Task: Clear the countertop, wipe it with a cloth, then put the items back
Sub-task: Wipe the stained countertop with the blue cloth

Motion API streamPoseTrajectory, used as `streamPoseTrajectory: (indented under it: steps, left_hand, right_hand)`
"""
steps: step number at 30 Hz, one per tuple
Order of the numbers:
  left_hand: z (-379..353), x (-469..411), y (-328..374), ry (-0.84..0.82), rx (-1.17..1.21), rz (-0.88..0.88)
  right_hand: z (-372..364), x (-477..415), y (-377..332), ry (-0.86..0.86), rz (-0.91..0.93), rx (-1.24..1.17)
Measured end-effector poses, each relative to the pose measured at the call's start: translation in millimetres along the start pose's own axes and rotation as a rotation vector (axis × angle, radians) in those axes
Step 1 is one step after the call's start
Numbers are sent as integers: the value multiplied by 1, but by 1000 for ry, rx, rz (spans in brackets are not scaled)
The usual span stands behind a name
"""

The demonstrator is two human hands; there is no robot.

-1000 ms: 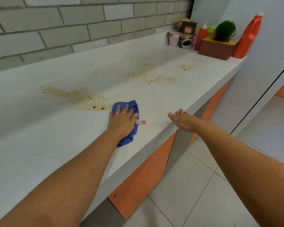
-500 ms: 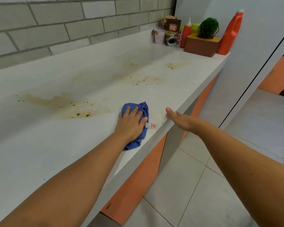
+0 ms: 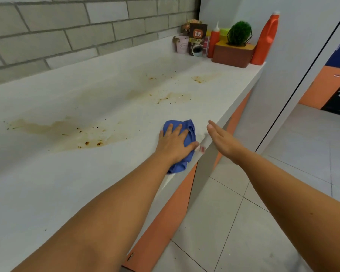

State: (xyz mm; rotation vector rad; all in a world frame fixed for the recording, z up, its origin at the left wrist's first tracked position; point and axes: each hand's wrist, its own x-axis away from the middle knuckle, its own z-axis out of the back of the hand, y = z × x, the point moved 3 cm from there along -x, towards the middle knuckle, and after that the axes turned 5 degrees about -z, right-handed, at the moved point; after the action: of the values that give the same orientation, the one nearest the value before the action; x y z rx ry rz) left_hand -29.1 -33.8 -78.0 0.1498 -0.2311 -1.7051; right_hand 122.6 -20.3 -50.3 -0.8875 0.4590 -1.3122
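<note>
My left hand (image 3: 175,143) presses flat on a crumpled blue cloth (image 3: 186,132) at the front edge of the white countertop (image 3: 110,99). The cloth's small white and red tag (image 3: 201,148) sticks out at the edge. My right hand (image 3: 221,139) hovers with straight fingers just beyond the counter's front edge, beside the cloth and holding nothing. Brown stains with dark specks (image 3: 82,134) spread left of the cloth, and more stains (image 3: 165,97) lie farther back.
At the far end stand a pink cup (image 3: 182,45), a coffee pouch (image 3: 197,39), a red sauce bottle (image 3: 213,41), a brown box (image 3: 233,55) with a green plant (image 3: 238,33), and an orange bottle (image 3: 265,40). Brick wall behind; orange cabinets and tiled floor (image 3: 243,213) below right.
My left hand has slid the cloth right, toward the counter's front edge. My right hand has stayed at the edge and now stands nearer the cloth.
</note>
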Motion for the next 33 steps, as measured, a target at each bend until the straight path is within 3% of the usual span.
streamPoseTrajectory:
  steps: [2,6,10,18,22,25,30,33]
  left_hand:
    - [-2,-4,12,-13,-31,-1]
    - [-5,36,22,-22,-60,-203]
    - [-4,100,10,7,-97,-178]
    - [2,237,-25,57,54,91]
    - [3,298,-42,138,97,199]
    - [2,334,-63,203,140,376]
    - [13,333,-102,276,67,811]
    - [16,292,-104,209,14,859]
  right_hand:
    - [2,6,6,39,-11,64]
    - [4,22,9,106,-10,87]
    - [-11,35,-6,86,8,121]
    - [-68,54,-56,-31,161,304]
    - [-89,65,-64,-115,130,453]
    - [-87,71,-69,-124,72,469]
    - [-92,70,-64,-154,111,575]
    - [-95,67,-61,-152,112,573]
